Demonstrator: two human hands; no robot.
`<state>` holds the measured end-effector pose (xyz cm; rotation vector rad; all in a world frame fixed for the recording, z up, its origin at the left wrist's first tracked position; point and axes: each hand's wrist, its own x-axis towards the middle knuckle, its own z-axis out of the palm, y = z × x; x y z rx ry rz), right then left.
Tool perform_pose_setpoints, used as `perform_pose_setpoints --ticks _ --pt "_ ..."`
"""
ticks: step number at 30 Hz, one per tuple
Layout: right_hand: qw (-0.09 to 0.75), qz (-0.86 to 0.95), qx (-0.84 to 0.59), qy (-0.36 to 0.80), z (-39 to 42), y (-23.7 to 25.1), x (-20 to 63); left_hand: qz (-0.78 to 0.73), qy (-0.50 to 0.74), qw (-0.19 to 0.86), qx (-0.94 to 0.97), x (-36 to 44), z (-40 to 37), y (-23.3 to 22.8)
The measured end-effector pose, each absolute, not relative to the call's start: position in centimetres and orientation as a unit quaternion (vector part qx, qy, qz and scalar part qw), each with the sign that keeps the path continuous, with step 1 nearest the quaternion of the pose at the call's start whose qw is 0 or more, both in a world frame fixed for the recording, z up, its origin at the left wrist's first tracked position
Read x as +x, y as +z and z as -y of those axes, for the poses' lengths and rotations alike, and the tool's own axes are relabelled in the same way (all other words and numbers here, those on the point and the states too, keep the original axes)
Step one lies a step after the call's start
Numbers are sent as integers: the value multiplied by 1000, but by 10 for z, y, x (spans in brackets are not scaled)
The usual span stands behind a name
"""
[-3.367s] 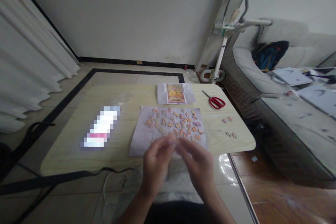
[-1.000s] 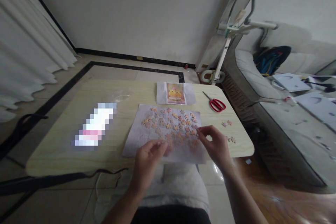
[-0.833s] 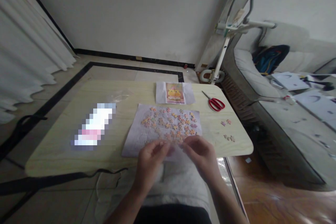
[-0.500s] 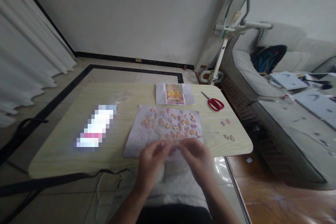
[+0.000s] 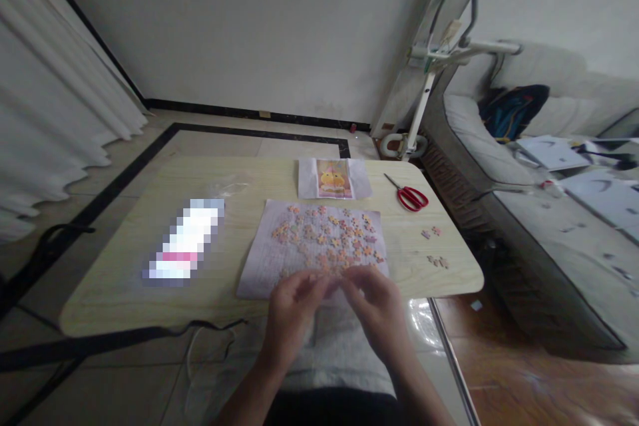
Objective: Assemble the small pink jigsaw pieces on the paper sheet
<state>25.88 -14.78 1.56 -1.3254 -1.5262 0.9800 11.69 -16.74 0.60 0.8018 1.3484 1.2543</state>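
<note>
Jigsaw pieces (image 5: 321, 239) lie scattered over a pale sheet (image 5: 259, 273) in the middle of the bench (image 5: 407, 233), thickest toward the sheet's right half. At the left of the bench is a bright oblong (image 5: 192, 229) with a pink band, pixelated so that any writing is unreadable; clear film (image 5: 232, 185) lies just beyond it. Over the sheet's near edge, the left hand (image 5: 293, 303) and right hand (image 5: 373, 299) are close together, fingertips nearly meeting; blur hides what they grip, so I cannot tell. Beyond the sheet, a printed picture (image 5: 333, 180) shows yellow figures, its lettering too small to read. Farther right are red-handled scissors (image 5: 410, 198), blades toward the far left, and nearer, two small groups of loose pieces (image 5: 436, 231). At far right, a sofa (image 5: 549, 226) bears white boxes (image 5: 552, 153), their markings illegible.
</note>
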Motion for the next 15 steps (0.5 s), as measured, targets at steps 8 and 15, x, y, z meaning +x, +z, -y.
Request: perform_pose_setpoints --ticks 8,15 --pt "416 652 -512 375 148 23 259 -574 509 549 331 112 166 2" --pt "418 670 -492 365 151 19 262 -551 496 601 299 112 166 1"
